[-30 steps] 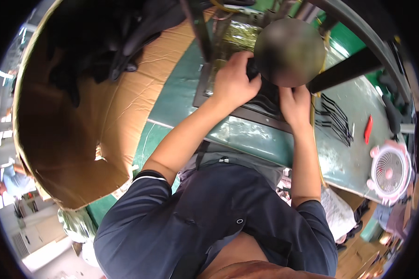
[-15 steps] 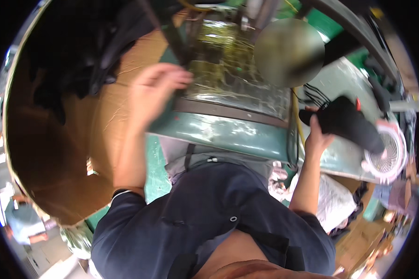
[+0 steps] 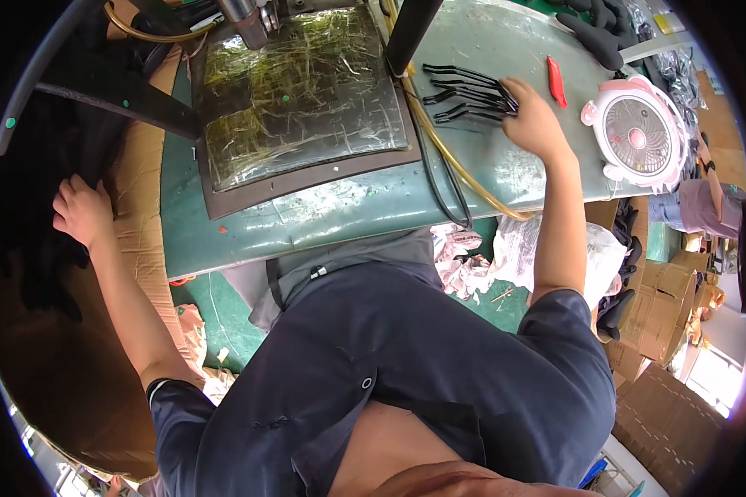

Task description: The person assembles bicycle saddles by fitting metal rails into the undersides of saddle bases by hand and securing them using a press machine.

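Right hand (image 3: pixel 532 124) resting, fingers curled, on a fanned heap of thin black strips (image 3: pixel 466 89) near the worktop's (image 3: pixel 323 219) far right edge — glossy, slightly curved, loosely overlapped. Left hand (image 3: pixel 81 211) off the left edge, sunk in dark material (image 3: pixel 33 199) inside a cardboard box (image 3: pixel 141 174) — apparently gripping it, though too shadowed to confirm.
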The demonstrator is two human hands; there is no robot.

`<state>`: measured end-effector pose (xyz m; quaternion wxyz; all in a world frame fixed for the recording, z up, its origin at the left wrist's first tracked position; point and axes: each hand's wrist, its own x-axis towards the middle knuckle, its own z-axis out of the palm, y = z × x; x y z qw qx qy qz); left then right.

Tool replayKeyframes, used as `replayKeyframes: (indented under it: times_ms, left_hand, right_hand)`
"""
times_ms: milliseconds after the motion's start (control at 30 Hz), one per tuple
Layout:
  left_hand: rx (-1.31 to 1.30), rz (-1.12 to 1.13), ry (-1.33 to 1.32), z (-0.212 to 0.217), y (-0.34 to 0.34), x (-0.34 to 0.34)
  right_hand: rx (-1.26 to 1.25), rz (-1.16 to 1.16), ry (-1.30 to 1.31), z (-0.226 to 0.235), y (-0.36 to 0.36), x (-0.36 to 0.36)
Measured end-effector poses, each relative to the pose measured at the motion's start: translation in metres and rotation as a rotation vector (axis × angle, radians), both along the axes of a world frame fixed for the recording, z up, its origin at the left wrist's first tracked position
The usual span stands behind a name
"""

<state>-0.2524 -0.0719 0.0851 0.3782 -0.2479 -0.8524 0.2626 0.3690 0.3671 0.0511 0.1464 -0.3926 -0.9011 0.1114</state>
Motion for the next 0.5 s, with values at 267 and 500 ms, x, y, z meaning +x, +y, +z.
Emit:
replayKeyframes:
  times_ms: [267,500]
  left_hand:
    - [1.309,-0.748,-0.664,0.075,-0.004,0.066]
    - [0.745,-1.321,-1.068,0.041,0.069,0.215]
  right_hand:
    - [0.061,-0.006,-0.085,0.027,-0.034,0.024]
    - [-0.219,-0.133,0.555,0.041,-0.062,0.017]
